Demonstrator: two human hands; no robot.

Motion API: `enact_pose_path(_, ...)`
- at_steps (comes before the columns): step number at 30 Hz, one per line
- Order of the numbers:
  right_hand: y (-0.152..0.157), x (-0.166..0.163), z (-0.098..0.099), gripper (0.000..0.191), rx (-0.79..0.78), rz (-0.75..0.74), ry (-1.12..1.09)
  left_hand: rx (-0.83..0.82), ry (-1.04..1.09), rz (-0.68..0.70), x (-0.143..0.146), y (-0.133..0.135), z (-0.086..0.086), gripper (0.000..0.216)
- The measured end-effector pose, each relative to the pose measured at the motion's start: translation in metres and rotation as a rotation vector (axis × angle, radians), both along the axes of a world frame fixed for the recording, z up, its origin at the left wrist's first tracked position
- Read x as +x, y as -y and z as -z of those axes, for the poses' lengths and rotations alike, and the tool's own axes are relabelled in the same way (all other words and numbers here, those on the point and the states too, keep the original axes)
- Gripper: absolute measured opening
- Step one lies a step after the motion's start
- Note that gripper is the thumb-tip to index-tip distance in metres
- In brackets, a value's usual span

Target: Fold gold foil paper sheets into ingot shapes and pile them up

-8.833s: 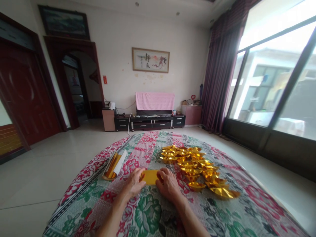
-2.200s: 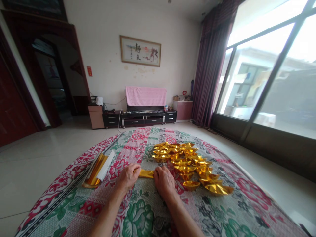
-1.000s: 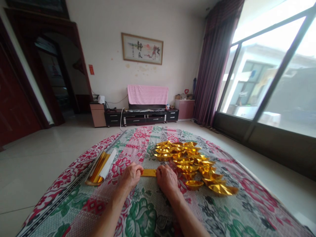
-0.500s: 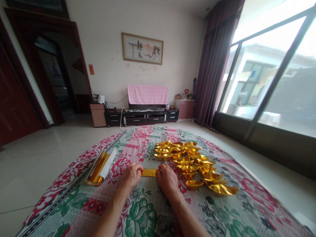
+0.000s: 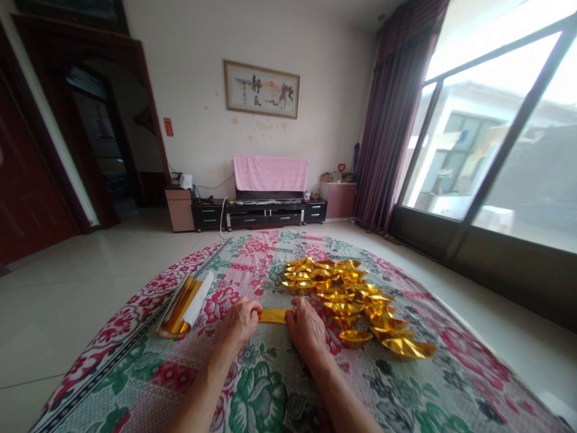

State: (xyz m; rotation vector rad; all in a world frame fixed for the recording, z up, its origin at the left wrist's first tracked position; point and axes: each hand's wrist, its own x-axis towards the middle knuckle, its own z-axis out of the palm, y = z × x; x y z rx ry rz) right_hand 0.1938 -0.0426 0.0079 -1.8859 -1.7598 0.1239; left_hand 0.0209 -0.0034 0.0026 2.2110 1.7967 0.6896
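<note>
A narrow folded strip of gold foil paper (image 5: 273, 316) lies level between my hands, just above or on the patterned cloth (image 5: 256, 391). My left hand (image 5: 243, 319) pinches its left end, fingers curled. At the right end my right hand (image 5: 306, 325) grips it the same way; the fingertips are partly hidden behind the knuckles. To the right of my right hand sit several folded gold paper ingots (image 5: 356, 338) in loose rows. Left of my left hand lies a curled stack of gold foil sheets (image 5: 183, 310) with white backing.
The floral cloth covers a round table whose edge curves around the far side. Beyond it, a low black TV cabinet (image 5: 252, 219) stands against the wall, with a pink towel (image 5: 270, 172) over the screen. A large window (image 5: 487, 132) is on the right.
Almost nothing differs. Both hands keep hold of the gold paper strip in the same place, and the view has shifted very slightly.
</note>
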Motion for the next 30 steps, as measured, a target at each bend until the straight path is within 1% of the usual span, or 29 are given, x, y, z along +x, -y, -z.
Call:
enact_pose_path(3, 0.000, 0.000, -0.001, 0.026, -0.018, 0.006, -0.004, -0.019, 0.004, -0.006, 0.000, 0.000, -0.002, 0.024)
enact_pose_path(10, -0.001, 0.000, -0.004, 0.026, -0.062, 0.013, -0.012, 0.012, 0.018, 0.005, -0.001, -0.002, 0.003, 0.025)
enact_pose_path(15, 0.000, 0.000, -0.009, 0.021, -0.099, 0.010, 0.020, -0.010, 0.022, 0.003, 0.000, 0.003, -0.003, 0.026)
enact_pose_path(18, -0.002, 0.001, -0.011, 0.020, -0.112, 0.003, 0.021, 0.004, 0.018, 0.005, 0.001, 0.004, -0.004, 0.025)
enact_pose_path(21, -0.004, 0.003, -0.010, 0.020, -0.125, 0.002, 0.010, 0.021, 0.001, 0.005, 0.000, 0.002, 0.000, 0.024)
enact_pose_path(23, -0.005, 0.004, -0.009, 0.023, -0.128, 0.009, -0.004, 0.037, 0.004, 0.010, 0.000, 0.000, 0.003, 0.022)
enact_pose_path(26, -0.003, 0.004, -0.006, 0.027, -0.098, 0.014, -0.024, 0.078, 0.030, 0.016, -0.001, -0.001, 0.007, 0.022)
enact_pose_path(30, 0.000, 0.003, -0.007, 0.016, -0.065, -0.002, 0.007, 0.118, 0.049, -0.009, -0.002, -0.001, 0.010, 0.018)
